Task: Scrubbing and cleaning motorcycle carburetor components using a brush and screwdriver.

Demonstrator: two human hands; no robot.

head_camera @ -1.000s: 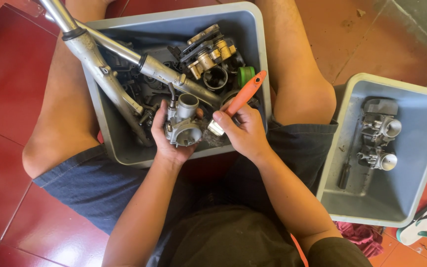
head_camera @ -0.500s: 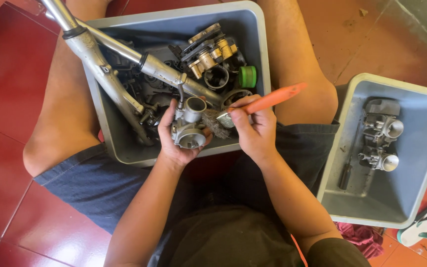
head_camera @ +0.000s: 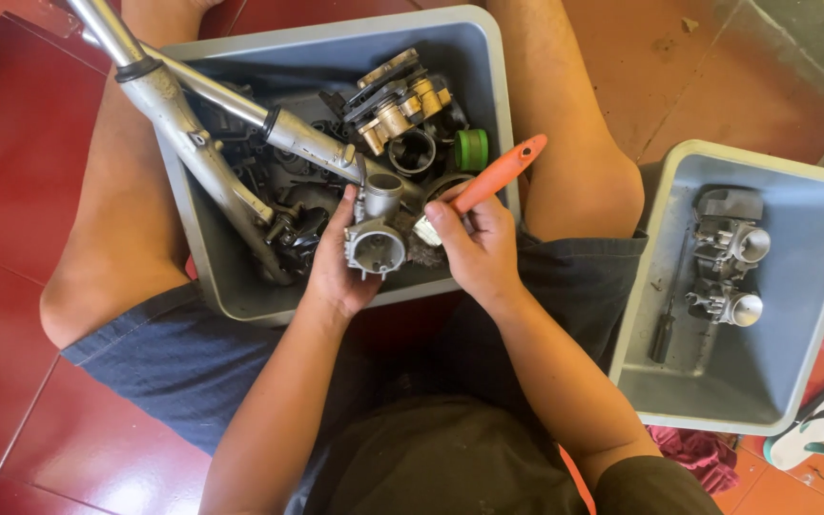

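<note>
Left hand (head_camera: 336, 272) fingers around carburetor (head_camera: 374, 238), right hand (head_camera: 474, 253) gripping orange-handled brush (head_camera: 488, 179), over parts-filled grey bin (head_camera: 498, 105).

Both hands (head_camera: 340, 262) (head_camera: 474, 250) clenched, close together

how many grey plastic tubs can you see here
2. One grey tub sits between the person's legs, full of metal parts; the other grey tub stands to the right, holding two carburetors.

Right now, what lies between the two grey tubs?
In the head view, the person's right thigh and dark shorts lie between the parts tub and the second tub.
</note>
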